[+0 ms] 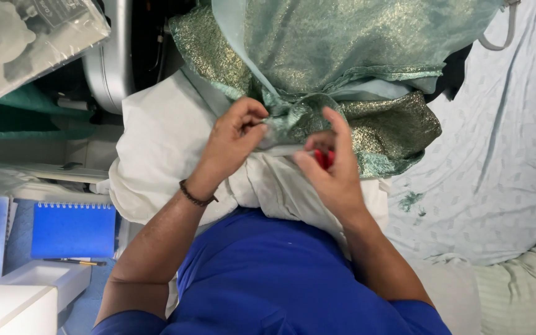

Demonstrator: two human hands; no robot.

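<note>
The green glitter cloth (342,62) lies bunched on a white cloth (162,142) just in front of the person, and its near edge is gathered into a small fold (286,121) between the two hands. The left hand (231,142) is closed on that fold, thumb and fingertips pinching it from the left. The right hand (336,170) pinches from the other side and also holds a small red thing (325,159) against its palm; what it is cannot be told.

The step in hand looks like close work on that one fold, with both hands holding it taut. Judged from this, any further handling calls for a steady left pinch so the slippery layers do not slide apart while the right fingers work.

A dark bracelet (195,197) sits on the left wrist. A pale patterned sheet (497,155) spreads to the right, with green scraps (410,201) on it. A grey machine (110,56) stands beyond the white cloth. At the left are a blue notebook (72,229) and a pen (72,262). The loose bulk of the cloth overhangs the fold and crowds the fingers.
</note>
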